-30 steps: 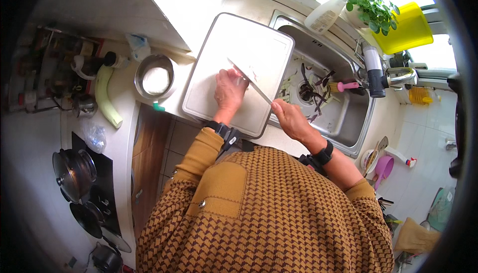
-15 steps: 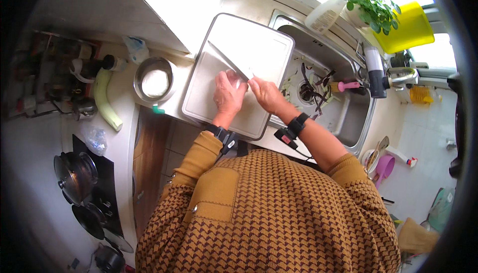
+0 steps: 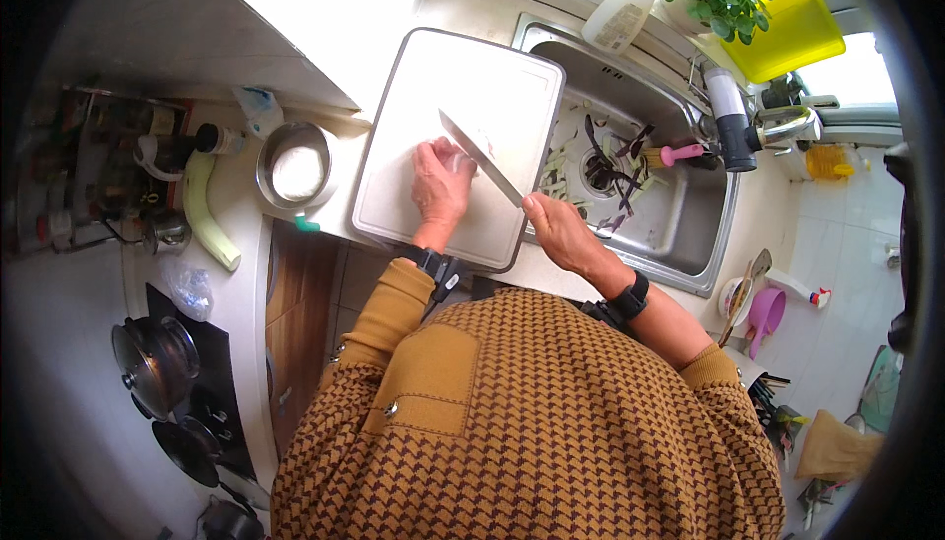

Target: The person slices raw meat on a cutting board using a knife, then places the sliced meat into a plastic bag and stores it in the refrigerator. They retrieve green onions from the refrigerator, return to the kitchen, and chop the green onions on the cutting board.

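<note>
While the right hand (image 3: 559, 227) is positioned at the right edge of the cutting board (image 3: 399, 161), its grip is closed around the handle of a kitchen knife (image 3: 482, 160). The blade extends diagonally over the board, its tip directed toward the far left corner. The left hand (image 3: 439, 186) is located near the middle of the board, to the left of the blade, with its fingers bent beside a small pale piece (image 3: 456, 160). The piece is partly covered by the fingers; whether the left grip is closed on it cannot be told. The board rests on the tabletop (image 3: 477, 0), its right edge adjoining the sink (image 3: 679, 235), which contains dark and pale peelings (image 3: 618, 184) and a pink-handled brush (image 3: 674, 155). Beyond the board's left edge, a metal pot (image 3: 326, 151) with white contents stands near the tabletop's front edge. Farther left, a long, pale green peeled vegetable (image 3: 204, 213) lies along the tabletop.
</note>
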